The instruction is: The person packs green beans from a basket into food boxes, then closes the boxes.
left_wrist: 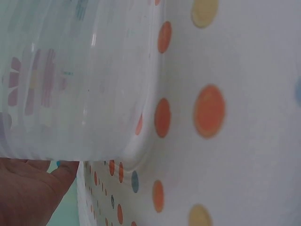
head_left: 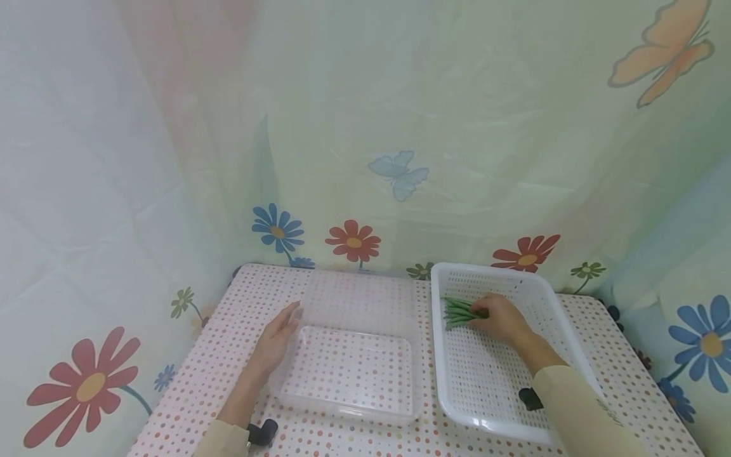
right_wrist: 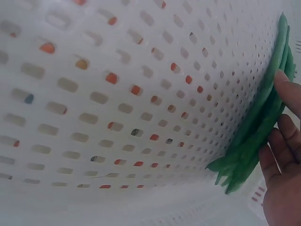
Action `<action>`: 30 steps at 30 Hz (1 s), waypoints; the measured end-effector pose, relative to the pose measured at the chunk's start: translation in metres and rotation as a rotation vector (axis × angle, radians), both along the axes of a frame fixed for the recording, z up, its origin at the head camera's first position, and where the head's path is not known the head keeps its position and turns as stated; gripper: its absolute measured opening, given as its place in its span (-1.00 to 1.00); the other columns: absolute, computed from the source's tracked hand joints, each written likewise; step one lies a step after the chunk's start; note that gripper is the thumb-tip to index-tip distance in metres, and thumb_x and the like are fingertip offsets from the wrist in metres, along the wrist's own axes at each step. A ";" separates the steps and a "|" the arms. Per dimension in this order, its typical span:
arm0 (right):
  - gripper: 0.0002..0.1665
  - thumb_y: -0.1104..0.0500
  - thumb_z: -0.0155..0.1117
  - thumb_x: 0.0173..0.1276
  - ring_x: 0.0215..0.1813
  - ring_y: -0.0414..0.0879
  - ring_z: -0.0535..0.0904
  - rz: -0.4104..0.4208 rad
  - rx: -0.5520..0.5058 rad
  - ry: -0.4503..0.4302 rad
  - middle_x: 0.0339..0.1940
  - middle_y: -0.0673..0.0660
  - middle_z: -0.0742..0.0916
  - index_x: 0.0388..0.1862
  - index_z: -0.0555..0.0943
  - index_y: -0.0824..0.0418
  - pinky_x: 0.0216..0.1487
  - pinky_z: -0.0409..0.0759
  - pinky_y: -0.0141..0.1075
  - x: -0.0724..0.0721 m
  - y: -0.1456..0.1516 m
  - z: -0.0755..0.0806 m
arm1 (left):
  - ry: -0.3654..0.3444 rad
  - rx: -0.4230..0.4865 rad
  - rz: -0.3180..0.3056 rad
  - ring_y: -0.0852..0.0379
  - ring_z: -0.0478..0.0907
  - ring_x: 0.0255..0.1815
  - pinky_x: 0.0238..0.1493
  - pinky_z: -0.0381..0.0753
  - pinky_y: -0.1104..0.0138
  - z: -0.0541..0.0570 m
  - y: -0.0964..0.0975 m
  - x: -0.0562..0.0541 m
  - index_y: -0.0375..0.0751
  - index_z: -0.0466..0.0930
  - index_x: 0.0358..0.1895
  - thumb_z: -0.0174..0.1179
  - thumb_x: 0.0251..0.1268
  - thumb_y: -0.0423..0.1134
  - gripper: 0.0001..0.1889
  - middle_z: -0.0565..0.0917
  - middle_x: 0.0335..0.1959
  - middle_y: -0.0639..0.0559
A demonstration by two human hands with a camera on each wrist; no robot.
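At the far left, a curtain (head_left: 74, 190) printed with flowers hangs down beside the table, a big red flower (head_left: 82, 386) low on it. Next comes a light sleeve (head_left: 221, 439), and out of it the left hand (head_left: 276, 336), which lies along the left side of a clear plastic box (head_left: 349, 411). Its fingers are loosely straight and it grips nothing; whether the fingertips touch the box, I cannot tell. The left wrist view shows the box's wall close up, with part of that hand just past its edge. The box sits on a dotted tablecloth (head_left: 225, 324), whose dots show through its bottom, and a see-through panel (head_left: 360, 293) extends from its far side.

Just to the right of the box is a white basket (head_left: 438, 362) with rows of small holes. The green beans (head_left: 455, 312) are inside it, in a bunch near its left wall, toward the far end. The right hand (head_left: 501, 319) reaches into the basket and grips the bunch, thumb on one side and fingers on the other. I cannot tell whether the beans rest on the bottom. Another light sleeve (head_left: 582, 412) crosses the basket's near right corner, and at the far right a blue flower (head_left: 710, 344) is printed on the curtain
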State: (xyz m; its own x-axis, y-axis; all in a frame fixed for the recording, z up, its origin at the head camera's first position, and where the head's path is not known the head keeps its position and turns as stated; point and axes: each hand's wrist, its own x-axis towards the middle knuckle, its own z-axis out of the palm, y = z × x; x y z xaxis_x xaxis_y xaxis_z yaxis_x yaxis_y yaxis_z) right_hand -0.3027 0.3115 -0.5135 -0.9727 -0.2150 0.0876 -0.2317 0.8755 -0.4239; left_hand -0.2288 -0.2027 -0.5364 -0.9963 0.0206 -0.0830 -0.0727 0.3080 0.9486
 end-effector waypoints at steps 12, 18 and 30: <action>-0.78 0.22 0.60 0.22 0.00 0.17 0.44 -0.056 -0.047 0.034 -0.10 0.22 0.65 -0.14 0.83 0.20 0.00 0.48 0.12 0.004 0.006 -0.001 | 0.008 0.006 -0.001 0.00 -0.03 0.75 0.73 -0.11 -0.10 -0.001 0.000 -0.001 0.25 0.20 0.63 -0.13 0.72 0.01 -0.49 0.23 0.68 0.13; -0.82 0.24 0.57 0.24 0.02 0.19 0.48 -0.044 -0.052 0.024 -0.10 0.21 0.69 -0.17 0.83 0.20 0.04 0.53 0.16 0.004 0.007 -0.001 | 0.016 -0.010 -0.003 -0.07 -0.05 0.75 0.72 -0.09 -0.13 -0.004 0.000 -0.002 0.25 0.19 0.63 -0.13 0.72 0.04 -0.48 0.17 0.70 0.05; -0.85 0.27 0.48 0.36 0.08 0.23 0.63 -0.021 -0.126 -0.002 -0.02 0.25 0.76 -0.11 0.80 0.23 0.20 0.63 0.26 0.006 0.005 0.005 | 0.019 -0.019 0.016 -0.10 -0.02 0.74 0.71 -0.05 -0.14 -0.003 0.001 -0.001 0.24 0.21 0.62 -0.12 0.71 0.02 -0.48 0.18 0.70 0.04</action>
